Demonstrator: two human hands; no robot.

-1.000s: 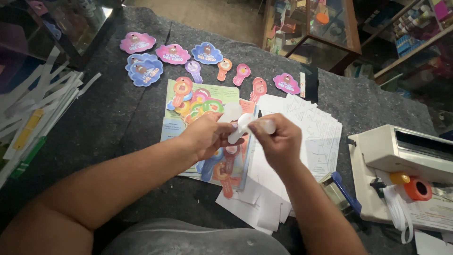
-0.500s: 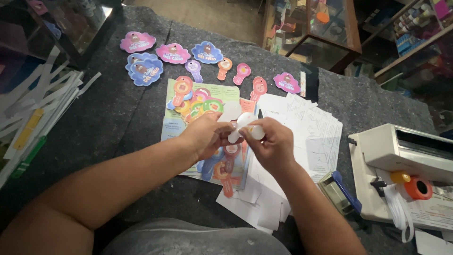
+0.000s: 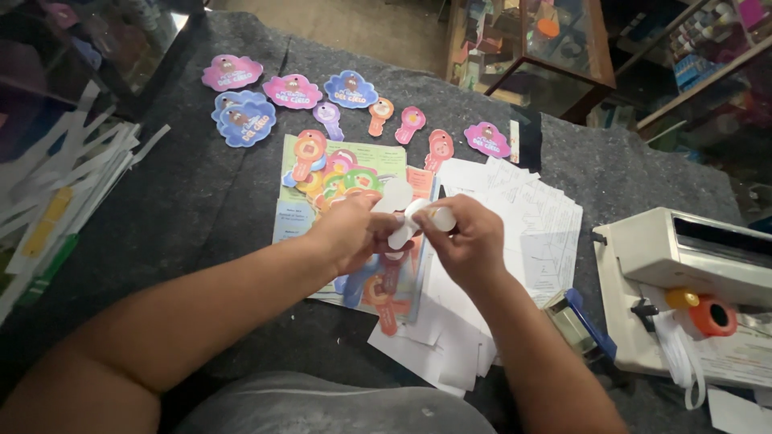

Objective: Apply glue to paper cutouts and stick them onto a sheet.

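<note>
My left hand (image 3: 358,233) pinches a white paddle-shaped paper cutout (image 3: 400,215), its blank side up. My right hand (image 3: 464,241) grips a white glue stick (image 3: 439,217) whose tip meets the cutout. Both hands hover above a colourful printed sheet (image 3: 318,181) that carries several small paddle cutouts (image 3: 338,169). Farther off on the grey cloth (image 3: 201,201) lie cloud-shaped cutouts in pink (image 3: 291,91) and blue (image 3: 244,119), and several pink and orange paddle shapes (image 3: 412,122).
A pile of white paper sheets (image 3: 531,217) lies under and right of my hands. At the right stands a cream machine (image 3: 683,273) with an orange tape roll (image 3: 712,315). A stapler (image 3: 583,321) sits beside it. White paper strips (image 3: 56,193) lie at left.
My right hand has drawn in toward my left, bringing the glue stick from a little apart onto the white cutout.
</note>
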